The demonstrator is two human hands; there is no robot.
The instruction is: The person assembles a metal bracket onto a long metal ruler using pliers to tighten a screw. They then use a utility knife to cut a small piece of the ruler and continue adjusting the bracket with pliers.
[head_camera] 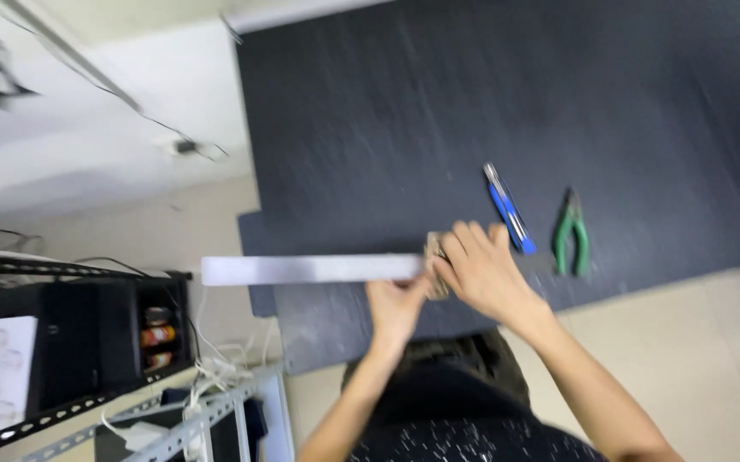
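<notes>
Your left hand (pixel 395 305) grips the near end of a long white strip (pixel 310 269) that runs out toward nine o'clock, past the edge of the dark mat (pixel 472 103). Your right hand (pixel 478 269) curls over a small tan piece (pixel 434 248) at that same end — blur hides the exact pinch. At three o'clock lie a blue-handled tool (pixel 508 209) and green-handled pliers (pixel 572 235).

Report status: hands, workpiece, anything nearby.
Left hand and right hand both grip the long flat white strip at its right end. Blue-handled tool and green-handled pliers lie apart on the dark mat.
</notes>
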